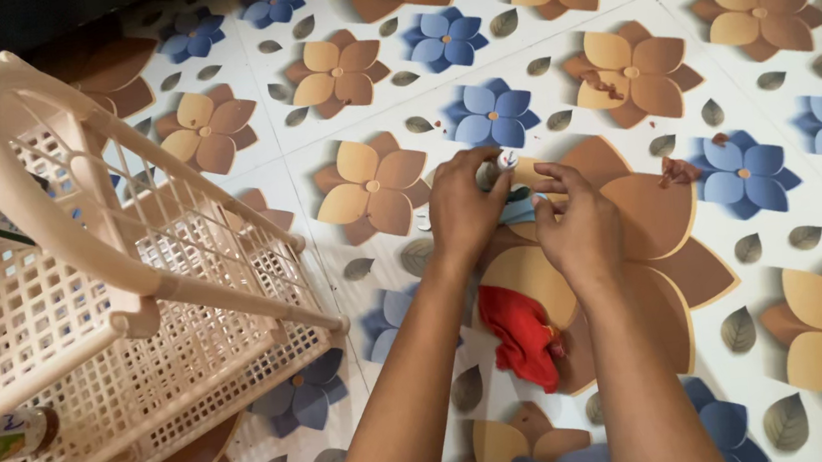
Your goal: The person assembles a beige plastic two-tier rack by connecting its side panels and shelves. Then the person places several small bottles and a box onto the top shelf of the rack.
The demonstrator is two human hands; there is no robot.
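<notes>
My left hand (464,208) and my right hand (576,220) meet over the flower-patterned floor (788,185), fingers pinched together on a small light-blue and dark item (517,203) held between them. What the item is cannot be told; the fingers hide most of it. A crumpled red cloth (524,336) lies on the floor just below my hands, between my forearms.
A cream plastic lattice basket (138,318) with a thick curved handle (35,187) stands at the left, close to my left forearm. A small bottle (4,438) lies at the basket's lower left. Small brownish scraps (677,171) dot the floor to the right.
</notes>
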